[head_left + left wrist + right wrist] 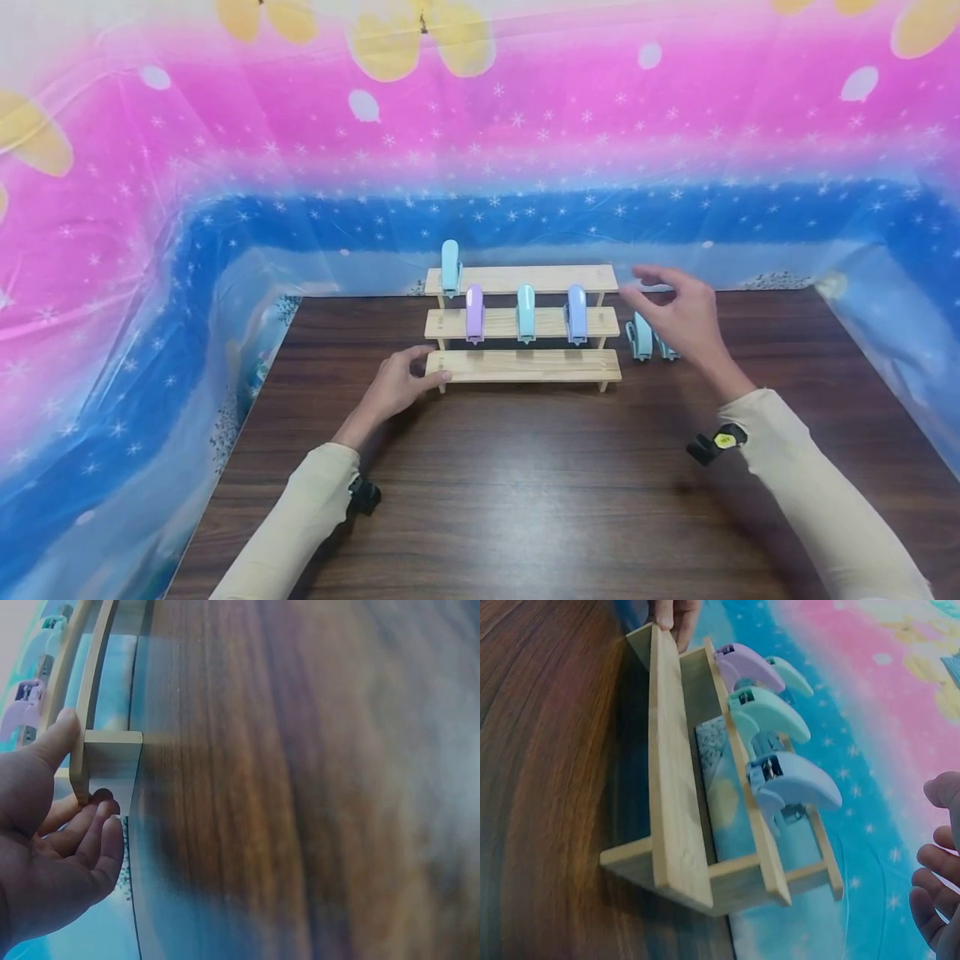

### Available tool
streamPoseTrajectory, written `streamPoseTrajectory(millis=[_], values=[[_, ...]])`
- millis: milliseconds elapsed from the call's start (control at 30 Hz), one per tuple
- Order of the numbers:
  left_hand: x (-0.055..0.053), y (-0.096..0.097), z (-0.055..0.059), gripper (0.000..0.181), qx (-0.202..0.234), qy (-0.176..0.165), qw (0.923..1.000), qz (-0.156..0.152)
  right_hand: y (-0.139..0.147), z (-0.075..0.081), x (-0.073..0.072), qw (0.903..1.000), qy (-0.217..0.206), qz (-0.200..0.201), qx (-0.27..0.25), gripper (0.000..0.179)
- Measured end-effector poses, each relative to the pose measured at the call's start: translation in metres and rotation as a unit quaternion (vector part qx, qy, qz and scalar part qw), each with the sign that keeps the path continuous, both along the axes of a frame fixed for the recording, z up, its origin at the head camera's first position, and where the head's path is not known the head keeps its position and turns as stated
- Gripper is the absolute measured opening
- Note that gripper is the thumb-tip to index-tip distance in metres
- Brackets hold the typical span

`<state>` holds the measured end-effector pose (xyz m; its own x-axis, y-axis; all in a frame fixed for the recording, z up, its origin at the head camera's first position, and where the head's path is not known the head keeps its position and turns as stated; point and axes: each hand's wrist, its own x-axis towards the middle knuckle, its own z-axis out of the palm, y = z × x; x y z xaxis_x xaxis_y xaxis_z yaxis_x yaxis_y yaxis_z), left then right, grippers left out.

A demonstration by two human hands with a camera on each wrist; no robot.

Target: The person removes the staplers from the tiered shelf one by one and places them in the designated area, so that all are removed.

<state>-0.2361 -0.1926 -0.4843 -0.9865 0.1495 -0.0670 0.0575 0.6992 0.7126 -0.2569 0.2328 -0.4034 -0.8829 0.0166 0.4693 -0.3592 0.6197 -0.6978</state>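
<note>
A three-tier wooden rack [525, 367] stands on the table. My left hand [393, 385] pinches the left end of its lowest step, thumb on top and fingers at the end and underneath, as the left wrist view shows. On the middle step sit a purple stapler [475, 312], a mint stapler [526, 312] and a periwinkle stapler [791, 780]. One more mint stapler [450, 267] is at the left of the top step. My right hand [678, 321] is raised beside the rack's right end, fingers loosely bent, holding nothing.
Two mint staplers [640, 337] stand on the dark wood table [510, 492] right of the rack, one partly hidden by my right hand. A pink and blue patterned cloth [562, 158] hangs behind and along the sides of the table.
</note>
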Motion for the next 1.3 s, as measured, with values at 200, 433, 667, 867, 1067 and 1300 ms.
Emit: streamPoseTrajectory(millis=[200,433,667,867,1067,1300], values=[[0.001,0.001,0.001,0.071,0.001,-0.003,1.0,0.001,-0.016,0.005,-0.005,0.9998,0.013,0.014,0.006,0.045],[-0.001,0.0,0.0,0.072,-0.004,-0.005,1.0,0.001,-0.039,0.015,-0.011,0.9991,0.006,0.035,0.022,0.046],[-0.001,0.0,-0.001,0.072,-0.001,0.002,1.0,-0.001,-0.065,0.026,-0.018,0.9976,0.003,0.067,0.018,0.048],[-0.002,-0.001,-0.003,0.072,0.0,0.001,1.0,-0.002,-0.084,0.032,-0.027,0.9958,0.011,0.091,0.009,0.045],[-0.002,0.0,-0.002,0.071,0.001,-0.002,1.0,0.001,-0.102,0.037,-0.037,0.994,-0.009,0.108,-0.007,0.047],[-0.002,0.0,-0.002,0.072,0.003,-0.009,0.9999,0.004,-0.124,0.041,-0.046,0.9924,-0.018,0.121,-0.002,0.049]])
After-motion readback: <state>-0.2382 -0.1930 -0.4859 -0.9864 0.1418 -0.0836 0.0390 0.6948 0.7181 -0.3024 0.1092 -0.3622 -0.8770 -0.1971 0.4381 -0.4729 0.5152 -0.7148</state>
